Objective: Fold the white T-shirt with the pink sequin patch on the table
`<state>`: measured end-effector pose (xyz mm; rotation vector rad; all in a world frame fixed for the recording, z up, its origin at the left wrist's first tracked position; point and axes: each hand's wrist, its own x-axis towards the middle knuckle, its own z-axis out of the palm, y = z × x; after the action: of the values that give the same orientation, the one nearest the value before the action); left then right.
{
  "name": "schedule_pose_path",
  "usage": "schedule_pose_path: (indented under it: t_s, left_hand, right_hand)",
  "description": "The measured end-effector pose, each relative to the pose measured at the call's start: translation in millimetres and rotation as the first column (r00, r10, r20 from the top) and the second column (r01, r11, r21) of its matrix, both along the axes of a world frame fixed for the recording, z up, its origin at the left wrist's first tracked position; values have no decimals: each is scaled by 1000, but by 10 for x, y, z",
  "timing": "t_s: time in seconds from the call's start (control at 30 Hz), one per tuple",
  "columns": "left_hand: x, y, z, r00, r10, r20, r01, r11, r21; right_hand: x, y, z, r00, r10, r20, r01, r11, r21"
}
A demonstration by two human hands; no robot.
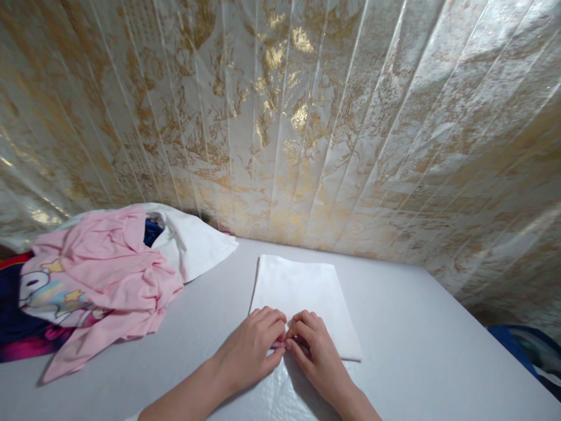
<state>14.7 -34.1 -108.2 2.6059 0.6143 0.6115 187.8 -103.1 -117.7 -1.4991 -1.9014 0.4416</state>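
A folded white cloth [298, 292] lies flat on the grey table [416, 351], near the middle. My left hand [252, 351] and my right hand [313, 348] rest together on the cloth's near edge. Both have their fingers curled and pinched toward each other, with something small and pinkish between the fingertips that I cannot make out. My forearms come in from the bottom edge.
A heap of clothes sits at the left: a pink garment [105, 275] with a cartoon print, a white piece [193, 242] and dark blue fabric beneath. A glossy gold-and-white patterned wall [307, 117] rises behind the table. A blue object [521, 348] shows at the right beyond the table edge.
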Motion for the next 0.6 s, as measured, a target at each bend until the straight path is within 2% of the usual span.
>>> schedule_pose_path:
  t_s: [0.3,0.6]
  left_hand:
    - [-4,23,-17,1000,-15,27,16,1000,-17]
    - [-17,51,-9,998,-7,59,14,993,-115]
  right_hand:
    - [18,-4,10,1000,8,-13,-8,1000,-11]
    - [-2,-20,54,1000,16,24,-16,999,-33]
